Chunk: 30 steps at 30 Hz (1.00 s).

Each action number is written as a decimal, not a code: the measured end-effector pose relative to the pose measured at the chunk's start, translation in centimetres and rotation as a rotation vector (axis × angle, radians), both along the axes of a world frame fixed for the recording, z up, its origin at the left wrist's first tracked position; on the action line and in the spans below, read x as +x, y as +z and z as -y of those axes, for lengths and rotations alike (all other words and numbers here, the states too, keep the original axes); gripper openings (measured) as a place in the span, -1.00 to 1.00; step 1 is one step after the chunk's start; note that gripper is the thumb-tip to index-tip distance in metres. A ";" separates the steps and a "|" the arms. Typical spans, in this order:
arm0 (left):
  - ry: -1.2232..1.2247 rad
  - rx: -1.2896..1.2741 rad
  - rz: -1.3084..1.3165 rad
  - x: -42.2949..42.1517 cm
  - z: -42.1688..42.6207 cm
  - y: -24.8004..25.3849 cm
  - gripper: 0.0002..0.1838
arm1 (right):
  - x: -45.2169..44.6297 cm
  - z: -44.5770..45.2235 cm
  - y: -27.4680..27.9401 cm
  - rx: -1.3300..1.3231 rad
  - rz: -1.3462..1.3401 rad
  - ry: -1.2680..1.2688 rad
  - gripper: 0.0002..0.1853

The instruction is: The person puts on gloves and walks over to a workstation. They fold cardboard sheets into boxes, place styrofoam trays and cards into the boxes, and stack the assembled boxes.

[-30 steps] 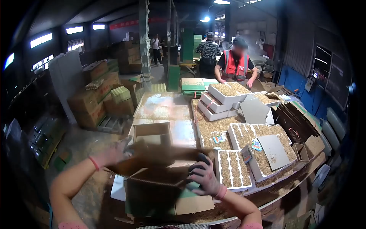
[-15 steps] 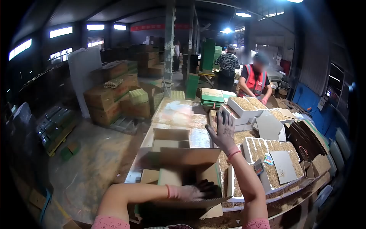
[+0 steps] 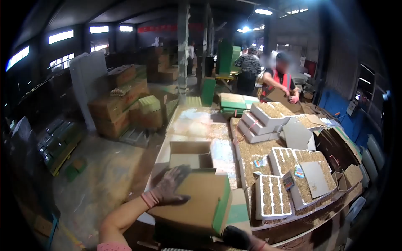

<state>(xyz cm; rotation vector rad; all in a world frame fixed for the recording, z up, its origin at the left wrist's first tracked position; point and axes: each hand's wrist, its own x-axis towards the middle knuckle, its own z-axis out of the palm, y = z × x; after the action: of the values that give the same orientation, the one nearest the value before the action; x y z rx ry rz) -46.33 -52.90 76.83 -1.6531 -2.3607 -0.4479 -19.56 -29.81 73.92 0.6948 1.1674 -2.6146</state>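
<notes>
A brown cardboard carton [image 3: 197, 201] with a green edge strip is tilted at the table's near edge, one broad face turned up. My left hand [image 3: 169, 187], in a dark-palmed glove with a pink cuff, holds its upper left part, thumb and fingers apart against the board. At the carton's lower right corner is my right hand [image 3: 238, 237], gloved and partly blurred, its fingers closed against the edge. Directly beyond the carton stands an open cardboard box [image 3: 190, 161]. Right of it, a white foam tray [image 3: 273, 197] has compartments filled with brown chaff-like material.
Several more foam trays [image 3: 261, 125] are stacked farther back on the chaff-covered table. A grey board [image 3: 317, 180] lies over trays at the right. Across the table a person in a red vest [image 3: 278, 79] handles cardboard. Cartons [image 3: 113, 106] stand on the floor at left.
My left hand has come out of the carton and onto its outside. My right hand has dropped from above the trays to the carton's lower corner. The carton has been tipped over.
</notes>
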 end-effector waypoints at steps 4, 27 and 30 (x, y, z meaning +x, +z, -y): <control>-0.095 0.653 0.591 0.9 3.7 -6.8 -0.49 | -4.9 0.4 13.4 0.505 -0.692 -0.167 -0.58; 0.154 0.598 1.025 2.1 2.0 -5.5 -0.65 | 8.0 -8.3 -9.9 2.112 0.334 -0.610 -0.34; 0.224 0.589 0.916 3.1 0.8 -4.2 -0.64 | 8.4 -9.8 -14.7 1.812 0.375 -0.975 -0.19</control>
<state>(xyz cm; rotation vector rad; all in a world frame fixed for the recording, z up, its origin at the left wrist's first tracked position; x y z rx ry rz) -43.27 -53.71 72.58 -0.9777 -2.4825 -1.9467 -11.14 -20.01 59.27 2.1552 3.3200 -0.6648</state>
